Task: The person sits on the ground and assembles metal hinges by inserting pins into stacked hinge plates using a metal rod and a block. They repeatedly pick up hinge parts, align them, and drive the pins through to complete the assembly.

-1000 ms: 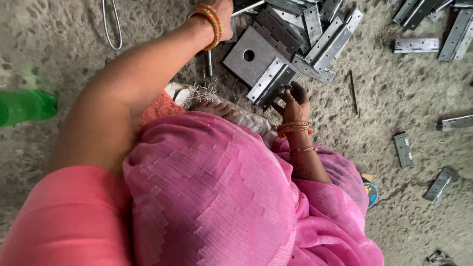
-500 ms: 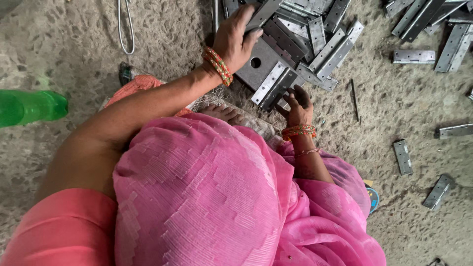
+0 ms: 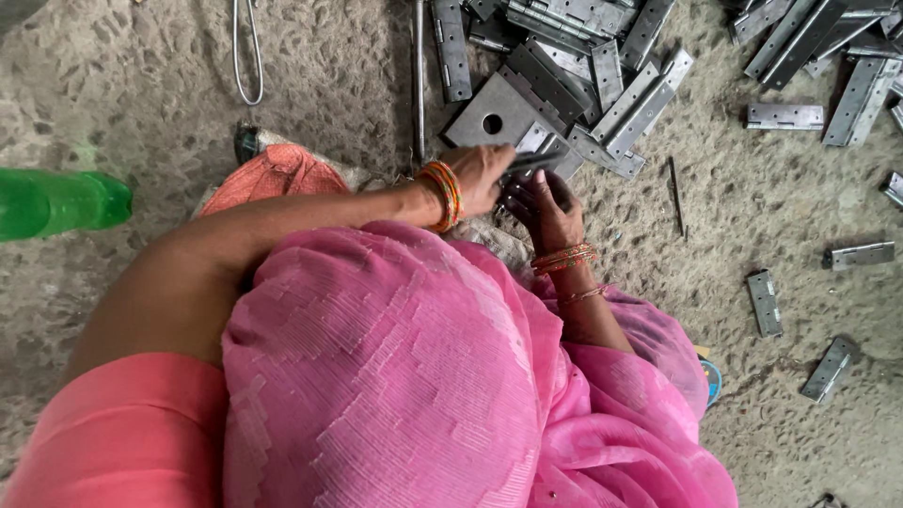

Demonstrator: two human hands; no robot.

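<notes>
Hinge [image 3: 534, 162] of grey metal, held between both hands above a rough concrete floor [image 3: 329, 56].
Largest is the floor, then the heap of grey hinges [image 3: 574, 56], then a square plate with a hole [image 3: 489, 113]. Left hand [image 3: 480, 177] is closed around the narrow, dull hinge; right hand [image 3: 544, 207] cups it from below, fingers curled.

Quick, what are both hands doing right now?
Left hand: closed on a metal hinge piece.
Right hand: fingers curled under the same piece; grip unclear.
</notes>
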